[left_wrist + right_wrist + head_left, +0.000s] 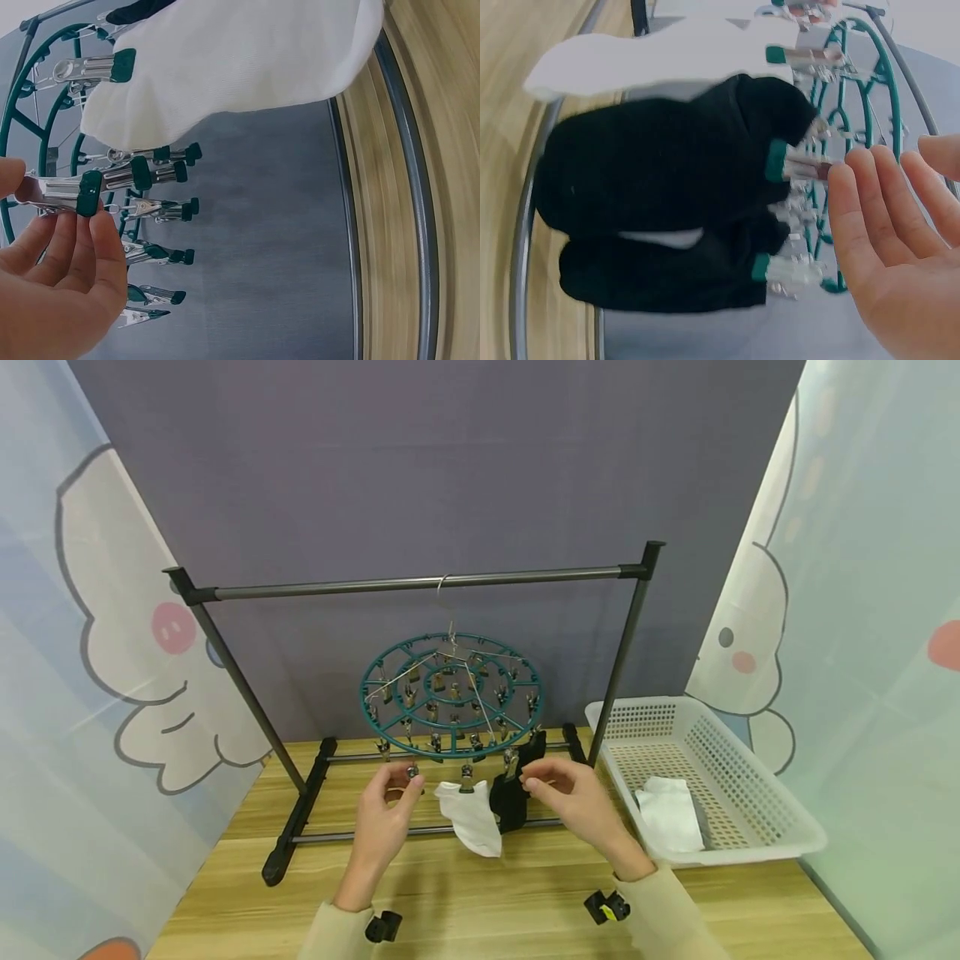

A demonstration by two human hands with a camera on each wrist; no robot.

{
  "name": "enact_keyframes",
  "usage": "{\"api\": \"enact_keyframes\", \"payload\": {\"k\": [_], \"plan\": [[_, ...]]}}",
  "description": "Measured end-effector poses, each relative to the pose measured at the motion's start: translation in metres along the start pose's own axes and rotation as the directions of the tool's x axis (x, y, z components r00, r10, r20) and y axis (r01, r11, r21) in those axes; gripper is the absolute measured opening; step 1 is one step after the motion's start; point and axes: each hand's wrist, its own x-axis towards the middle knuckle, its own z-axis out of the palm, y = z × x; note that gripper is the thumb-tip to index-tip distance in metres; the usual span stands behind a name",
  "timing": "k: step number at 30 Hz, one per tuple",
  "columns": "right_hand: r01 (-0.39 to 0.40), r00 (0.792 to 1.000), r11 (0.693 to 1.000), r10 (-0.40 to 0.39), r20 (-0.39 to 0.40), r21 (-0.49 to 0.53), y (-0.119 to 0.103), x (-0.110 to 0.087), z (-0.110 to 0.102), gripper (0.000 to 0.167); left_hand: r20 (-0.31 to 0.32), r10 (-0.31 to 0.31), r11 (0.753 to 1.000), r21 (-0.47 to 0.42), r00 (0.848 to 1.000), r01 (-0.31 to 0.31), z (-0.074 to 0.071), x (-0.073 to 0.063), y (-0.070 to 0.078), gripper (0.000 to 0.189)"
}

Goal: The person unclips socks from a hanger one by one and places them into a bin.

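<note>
My left hand (382, 818) pinches a metal clip (56, 193) with green tips between thumb and fingers, at the front left of a round green hanger (363, 685). Nothing is seen in that clip's tips. Just right of it a white sock (472, 822) hangs from another clip (90, 69). Two black socks, a nearer one (660, 161) and a farther one (667, 270), hang beside the white sock from their own clips. My right hand (573, 797) is by the nearer black sock's clip (802, 166), its fingers extended and holding nothing.
The hanger hooks over the bar (337, 587) of a dark rack standing on the wooden table (480, 910). At right, a white basket (750, 858) contains a white cloth item (670, 814) with something grey under it. Several other clips dangle from the hanger's rings.
</note>
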Motion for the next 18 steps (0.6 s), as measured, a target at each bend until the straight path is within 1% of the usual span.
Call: {"api": "enact_keyframes", "payload": {"k": [5,9,13,18], "plan": [[-0.047,0.995,0.999,0.045,0.09,0.025,0.001,-0.002,0.015,0.026,0.0,0.007,1.0,0.013,1.0,-0.007,0.0,-0.001,0.0,0.023],[-0.098,0.986,0.994,0.092,0.138,0.038,0.001,-0.002,0.026,0.028,-0.002,0.016,1.0,0.005,1.0,-0.016,-0.001,-0.001,0.0,0.023],[-0.134,0.98,0.99,0.126,0.154,0.042,-0.001,-0.001,0.034,0.03,0.008,0.011,1.0,-0.006,1.0,-0.011,-0.002,-0.001,0.0,0.024],[-0.146,0.98,0.989,0.141,0.143,0.025,-0.002,-0.001,0.04,0.032,0.022,0.01,1.0,-0.016,1.0,-0.01,-0.001,0.0,-0.001,0.024]]}}
